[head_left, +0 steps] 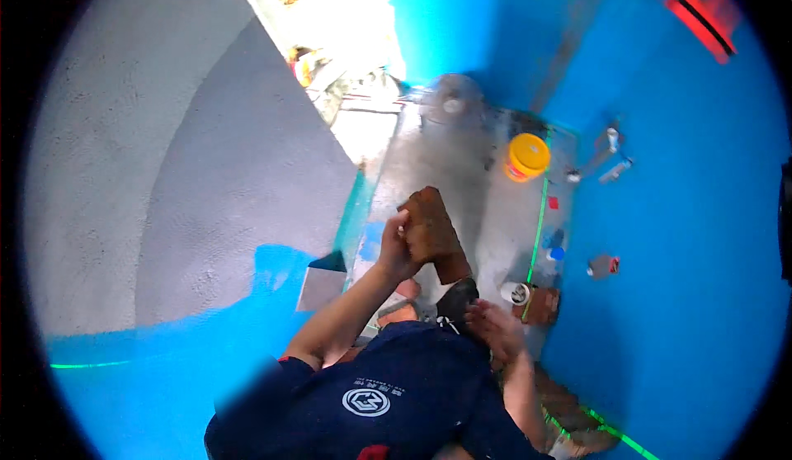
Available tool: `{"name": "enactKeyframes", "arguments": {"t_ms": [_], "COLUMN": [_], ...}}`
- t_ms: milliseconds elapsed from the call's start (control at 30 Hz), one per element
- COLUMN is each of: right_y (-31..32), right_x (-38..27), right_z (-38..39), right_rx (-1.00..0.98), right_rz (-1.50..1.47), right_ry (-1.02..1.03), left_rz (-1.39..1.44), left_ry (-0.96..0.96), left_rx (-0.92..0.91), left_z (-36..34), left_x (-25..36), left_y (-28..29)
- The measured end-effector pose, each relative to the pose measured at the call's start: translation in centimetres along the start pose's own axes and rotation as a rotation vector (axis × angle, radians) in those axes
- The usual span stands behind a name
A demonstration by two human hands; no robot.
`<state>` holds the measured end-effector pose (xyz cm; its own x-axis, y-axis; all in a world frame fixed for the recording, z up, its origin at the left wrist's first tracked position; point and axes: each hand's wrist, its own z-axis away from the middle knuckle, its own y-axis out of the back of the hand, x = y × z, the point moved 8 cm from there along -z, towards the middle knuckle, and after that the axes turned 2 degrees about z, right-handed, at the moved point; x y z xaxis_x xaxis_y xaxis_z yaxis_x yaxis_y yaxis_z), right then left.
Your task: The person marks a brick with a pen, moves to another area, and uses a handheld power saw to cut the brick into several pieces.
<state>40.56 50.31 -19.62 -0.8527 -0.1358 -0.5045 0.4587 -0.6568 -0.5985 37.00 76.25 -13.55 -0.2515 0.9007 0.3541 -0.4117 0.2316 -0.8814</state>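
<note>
My left hand [397,252] is closed around the edge of a brown brick [432,227], raised in front of my body over the floor. Below the brick's lower end shows another brown brick-like piece [452,268]; whether it is a separate brick I cannot tell. My right hand [495,328] hangs beside my dark shoe [456,299], fingers loosely extended, with nothing seen in them. Reddish bricks [398,315] lie at my feet, partly hidden by my shirt.
A yellow lidded bucket [528,156] stands ahead right. Nearer are a white cup-like container [517,293] and bricks [541,306] along the blue wall [676,237]. Pipe fittings [611,140] stick out of that wall. A green laser line [539,227] crosses the floor. More bricks [561,398] lie at lower right.
</note>
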Motion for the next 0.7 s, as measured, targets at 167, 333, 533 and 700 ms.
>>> {"name": "enactKeyframes", "arguments": {"t_ms": [167,333,533,700], "right_y": [19.2,36.7,41.7,30.2], "right_x": [-0.4,1.7,-9.3,-32.6], "right_z": [-7.0,-4.9,-12.9,-30.0], "right_rx": [0.485,0.81,0.925,0.836], "right_rz": [0.076,0.037,-0.544,0.353], "right_ry": [0.075,-0.286,-0.332,-0.211], "left_rz": [0.147,0.251,0.246,0.323], "left_ry": [-0.133,-0.209,-0.237,-0.392], "left_rx": [-0.11,-0.102,0.075,0.24], "left_z": [-5.1,-11.9,-22.4,-27.3], "left_x": [8.3,13.7,17.8,24.9], "left_y": [0.5,2.8,5.7,7.7]}}
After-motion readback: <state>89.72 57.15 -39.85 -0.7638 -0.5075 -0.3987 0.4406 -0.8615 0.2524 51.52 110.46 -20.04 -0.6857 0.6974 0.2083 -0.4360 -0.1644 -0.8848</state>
